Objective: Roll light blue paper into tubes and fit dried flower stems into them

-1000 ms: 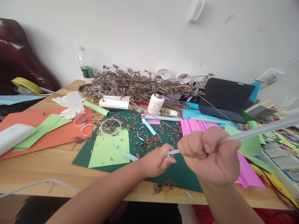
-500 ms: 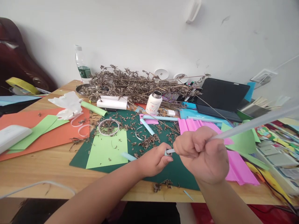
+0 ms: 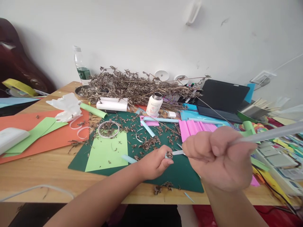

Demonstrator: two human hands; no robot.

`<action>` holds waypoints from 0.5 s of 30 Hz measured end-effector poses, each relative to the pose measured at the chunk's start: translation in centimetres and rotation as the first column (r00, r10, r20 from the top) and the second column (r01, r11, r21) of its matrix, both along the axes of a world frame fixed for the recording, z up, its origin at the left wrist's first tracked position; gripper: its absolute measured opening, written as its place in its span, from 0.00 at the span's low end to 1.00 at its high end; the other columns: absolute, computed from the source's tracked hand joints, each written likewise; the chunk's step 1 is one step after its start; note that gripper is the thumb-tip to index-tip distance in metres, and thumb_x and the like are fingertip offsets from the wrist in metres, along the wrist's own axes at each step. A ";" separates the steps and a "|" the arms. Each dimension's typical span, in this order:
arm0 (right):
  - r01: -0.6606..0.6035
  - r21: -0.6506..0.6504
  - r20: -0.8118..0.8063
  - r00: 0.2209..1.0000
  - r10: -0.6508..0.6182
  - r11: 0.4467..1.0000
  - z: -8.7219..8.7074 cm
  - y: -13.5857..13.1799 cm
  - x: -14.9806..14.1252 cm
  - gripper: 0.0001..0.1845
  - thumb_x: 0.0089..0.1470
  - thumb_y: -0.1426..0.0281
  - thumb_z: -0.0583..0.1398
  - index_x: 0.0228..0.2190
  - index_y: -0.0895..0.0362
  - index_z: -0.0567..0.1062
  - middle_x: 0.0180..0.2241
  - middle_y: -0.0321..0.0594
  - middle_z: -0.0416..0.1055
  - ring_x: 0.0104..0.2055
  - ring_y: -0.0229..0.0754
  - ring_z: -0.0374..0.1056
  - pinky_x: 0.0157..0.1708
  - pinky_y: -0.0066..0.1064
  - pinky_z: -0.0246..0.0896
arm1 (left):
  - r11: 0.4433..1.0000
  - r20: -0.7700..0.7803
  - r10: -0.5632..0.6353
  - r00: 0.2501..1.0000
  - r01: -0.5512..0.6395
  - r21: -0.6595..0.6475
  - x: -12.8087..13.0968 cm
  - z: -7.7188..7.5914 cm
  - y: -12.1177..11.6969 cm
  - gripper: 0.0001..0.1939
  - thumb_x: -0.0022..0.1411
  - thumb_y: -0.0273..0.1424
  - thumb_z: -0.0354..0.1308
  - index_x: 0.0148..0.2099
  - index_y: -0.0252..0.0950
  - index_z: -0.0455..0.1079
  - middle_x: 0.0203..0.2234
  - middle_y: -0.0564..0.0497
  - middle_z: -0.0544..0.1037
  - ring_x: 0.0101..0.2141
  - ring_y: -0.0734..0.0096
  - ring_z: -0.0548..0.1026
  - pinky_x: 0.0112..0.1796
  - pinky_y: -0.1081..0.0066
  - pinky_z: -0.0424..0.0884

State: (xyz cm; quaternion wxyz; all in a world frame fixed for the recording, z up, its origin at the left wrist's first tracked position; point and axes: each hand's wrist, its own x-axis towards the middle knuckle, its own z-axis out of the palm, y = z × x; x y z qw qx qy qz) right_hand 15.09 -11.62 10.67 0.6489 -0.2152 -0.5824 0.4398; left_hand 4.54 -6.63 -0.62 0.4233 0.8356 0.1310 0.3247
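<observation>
My left hand (image 3: 155,164) is closed round a light blue paper tube (image 3: 129,158). The tube's near mouth shows between thumb and forefinger, with brown dried leaf bits in it. A fist made by my right hand (image 3: 219,157) grips a whitish translucent rod (image 3: 272,134), which slants up to the right out of view. The rod's lower end lies close beside the tube's mouth; whether they touch I cannot tell. Beneath both hands is a green cutting mat (image 3: 180,173) strewn with crumbled dried leaves (image 3: 149,143). Another blue paper tube (image 3: 148,128) rests farther back on it.
A white open bottle (image 3: 154,104) stands before a heap of dried stems (image 3: 132,82). Pink crinkled paper (image 3: 196,127) and a dark laptop (image 3: 224,94) are at the right. Green paper (image 3: 106,154), a tape ring (image 3: 98,129) and orange paper (image 3: 59,137) lie left.
My right hand has moved right, drawing the rod out of the tube's mouth. Leaf bits now show in that mouth. My left hand has stayed nearly in place.
</observation>
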 end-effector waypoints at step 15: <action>0.047 0.014 0.069 0.996 -0.048 0.999 0.2 -0.5 0.1 0.17 0.53 0.60 0.48 0.18 0.55 0.57 0.14 0.29 0.43 0.15 0.31 0.41 0.15 0.26 0.40 | 1.000 -0.031 -0.018 0.999 0.017 -0.014 0.0 0.5 0.0 0.26 0.57 0.48 0.28 0.39 0.34 0.56 0.27 0.46 0.65 0.28 0.68 0.64 0.31 0.67 0.63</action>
